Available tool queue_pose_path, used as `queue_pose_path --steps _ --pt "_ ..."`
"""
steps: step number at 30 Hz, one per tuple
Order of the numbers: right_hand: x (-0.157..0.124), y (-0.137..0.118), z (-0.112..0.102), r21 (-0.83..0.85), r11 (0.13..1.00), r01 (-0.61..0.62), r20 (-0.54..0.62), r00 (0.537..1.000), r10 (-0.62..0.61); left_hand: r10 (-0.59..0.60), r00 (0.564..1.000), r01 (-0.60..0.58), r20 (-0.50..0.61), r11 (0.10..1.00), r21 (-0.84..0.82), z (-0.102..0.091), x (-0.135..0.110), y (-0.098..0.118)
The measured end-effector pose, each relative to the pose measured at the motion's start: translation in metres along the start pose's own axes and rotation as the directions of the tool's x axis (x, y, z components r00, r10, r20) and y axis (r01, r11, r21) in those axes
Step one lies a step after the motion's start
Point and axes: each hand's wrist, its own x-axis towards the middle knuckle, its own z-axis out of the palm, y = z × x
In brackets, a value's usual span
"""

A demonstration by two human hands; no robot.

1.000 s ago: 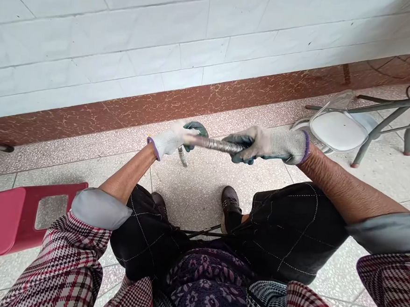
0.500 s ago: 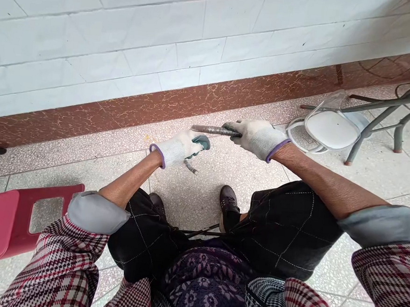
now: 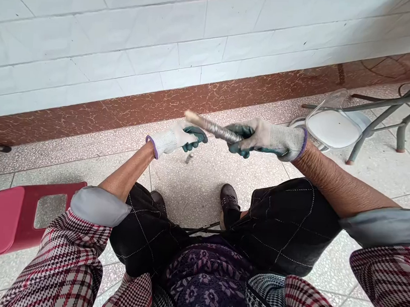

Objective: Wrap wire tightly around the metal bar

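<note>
My right hand (image 3: 253,137), in a white glove with a green palm, grips a wooden stick (image 3: 193,118) wound with silvery wire (image 3: 216,130). The stick's bare pale end points up and left. My left hand (image 3: 192,136), gloved the same way, is closed just left of the stick and apart from it; whatever lies in its fingers is hidden. Below that hand a short ridged piece (image 3: 189,158) shows, and I cannot tell whether it hangs from the hand.
A red plastic stool (image 3: 28,216) stands at my left. To the right are a white-seated chair (image 3: 333,129) and grey metal legs (image 3: 383,119). Ahead runs a white wall (image 3: 145,51) with a brown marbled base strip (image 3: 141,106). My shoes (image 3: 229,199) rest on the speckled floor.
The stick has tilted, its bare end rising, and my right hand has turned to show more of its palm side. My left hand moved slightly left and up; the ridged piece below it shows less.
</note>
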Motion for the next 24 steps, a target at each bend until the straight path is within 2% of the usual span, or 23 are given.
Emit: queue_pose_path --steps 2,4,7,8,10,12,13,14,15,17,19,21,24 --pt "0.002 -0.008 0.005 0.051 0.998 0.042 -0.122 0.992 -0.035 0.010 0.999 -0.013 0.052 0.998 0.056 0.004 0.000 0.002" --pt "0.006 -0.010 0.008 0.001 1.000 0.018 -0.223 0.975 -0.017 0.019 0.995 -0.031 0.103 0.993 0.117 0.008 -0.003 0.004" --pt "0.015 -0.002 0.007 -0.272 0.958 -0.095 -0.353 0.936 -0.008 0.033 0.987 -0.059 0.158 0.984 0.165 0.010 -0.007 0.006" --pt "0.019 0.003 0.005 -0.404 0.902 -0.151 -0.381 0.925 -0.016 0.036 0.983 -0.068 0.178 0.982 0.178 0.010 -0.008 0.005" --pt "0.025 0.011 0.003 -0.639 0.718 -0.276 -0.393 0.919 0.004 0.034 0.984 -0.070 0.176 0.976 0.205 0.007 -0.008 0.001" --pt "0.027 0.016 0.004 -0.772 0.540 -0.336 -0.338 0.936 0.100 0.024 0.993 -0.049 0.111 0.973 0.227 0.000 -0.004 -0.004" --pt "0.027 0.017 0.005 -0.804 0.495 -0.330 -0.290 0.944 0.158 0.020 0.997 -0.037 0.074 0.970 0.239 -0.004 -0.002 -0.007" --pt "0.025 0.016 0.006 -0.813 0.495 -0.305 -0.232 0.951 0.205 0.017 0.999 -0.027 0.042 0.968 0.249 -0.009 0.000 -0.010" --pt "0.021 0.014 0.008 -0.791 0.551 -0.267 -0.160 0.959 0.234 0.015 1.000 -0.020 0.021 0.966 0.258 -0.013 0.002 -0.012" --pt "0.013 0.009 0.010 -0.661 0.728 -0.182 -0.013 0.973 0.232 0.010 1.000 -0.011 0.005 0.966 0.259 -0.018 0.003 -0.014" --pt "0.003 0.004 0.011 -0.496 0.861 -0.110 0.082 0.981 0.173 0.018 1.000 -0.014 -0.018 0.977 0.215 -0.019 0.003 -0.013" --pt "-0.003 0.000 0.010 -0.341 0.938 -0.058 0.117 0.988 0.104 0.037 0.999 -0.033 -0.027 0.989 0.145 -0.018 0.001 -0.011" --pt "-0.004 -0.006 0.009 -0.151 0.989 -0.003 0.094 0.995 0.018 0.086 0.996 -0.086 0.014 0.996 0.020 -0.013 0.001 -0.008"
